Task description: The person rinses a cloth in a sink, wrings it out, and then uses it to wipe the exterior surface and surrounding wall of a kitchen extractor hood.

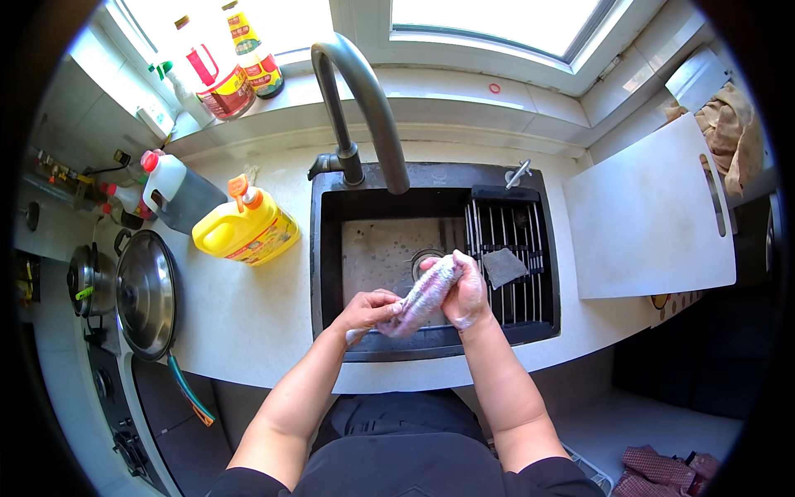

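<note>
Cloth (426, 300) is in both hands, over the near part of the sink (439, 176), so neither hand has a gap to close. Wet, foamy, bunched into a roll, pinkish with white suds. Long axis runs diagonal: near left up to far right.

Left hand (373, 311) has the near-left end: thumb and fingers pinching the edge. Right hand (467, 295) has the far-right end: fingers wrapped on it, partly hidden by the cloth, suds down to the wrist. Right sits a bit farther out than left. Middle of the roll spans free between them. My read: anything done to the cloth depends on that diagonal, one end per hand.

Clearances: roll is up off the basin floor, just near side of the drain (416, 267), which the right hand partly covers. Faucet (370, 95) arches over from the far rim; spout end is beyond the cloth, slightly left of the right hand. Rack (507, 308) fills the right part of the sink, grey pad (505, 267) on it, just right of the right hand.

Tabletop (240, 315): pale, sink set into it. Left: yellow jug (248, 229), dark jug (186, 199) behind it, steel lid (147, 294) at the far left. Right: white board (650, 219). Far side: windows, bottles (225, 93) on the sill.
</note>
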`<state>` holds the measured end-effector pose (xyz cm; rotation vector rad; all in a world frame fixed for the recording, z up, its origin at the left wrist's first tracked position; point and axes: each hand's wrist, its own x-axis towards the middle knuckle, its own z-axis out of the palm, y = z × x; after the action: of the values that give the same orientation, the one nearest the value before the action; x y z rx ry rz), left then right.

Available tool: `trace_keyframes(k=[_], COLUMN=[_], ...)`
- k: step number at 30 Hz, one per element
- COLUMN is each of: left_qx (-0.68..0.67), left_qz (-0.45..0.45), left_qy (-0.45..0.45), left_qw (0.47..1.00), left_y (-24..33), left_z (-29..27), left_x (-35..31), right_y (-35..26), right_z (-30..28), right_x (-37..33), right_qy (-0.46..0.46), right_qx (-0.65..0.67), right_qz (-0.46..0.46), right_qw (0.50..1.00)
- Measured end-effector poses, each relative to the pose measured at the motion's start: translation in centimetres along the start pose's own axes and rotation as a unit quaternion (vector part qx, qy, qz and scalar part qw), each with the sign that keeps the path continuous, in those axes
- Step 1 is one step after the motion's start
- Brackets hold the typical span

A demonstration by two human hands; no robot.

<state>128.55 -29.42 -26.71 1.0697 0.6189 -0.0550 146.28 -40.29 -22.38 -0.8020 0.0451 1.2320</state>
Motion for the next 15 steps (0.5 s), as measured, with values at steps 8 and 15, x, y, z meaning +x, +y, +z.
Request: trace_keyframes(k=[8,15], left_qx=[-0.067,-0.230], left_qz=[0.161,0.189], left_qy=[0.104,0.249], left_qw=[0.979,0.922], left_y=[-1.1,3.8], left_z=[0.3,3.2], left_x=[1.0,0.9], right_y=[-0.1,1.7], right_z=[1.2,1.1], right_x=[-0.2,0.1], right_qy=[0.033,0.027], right_qx=[0.118,-0.173], right_qz=[-0.021,-0.100], right_qw=[0.992,0.980])
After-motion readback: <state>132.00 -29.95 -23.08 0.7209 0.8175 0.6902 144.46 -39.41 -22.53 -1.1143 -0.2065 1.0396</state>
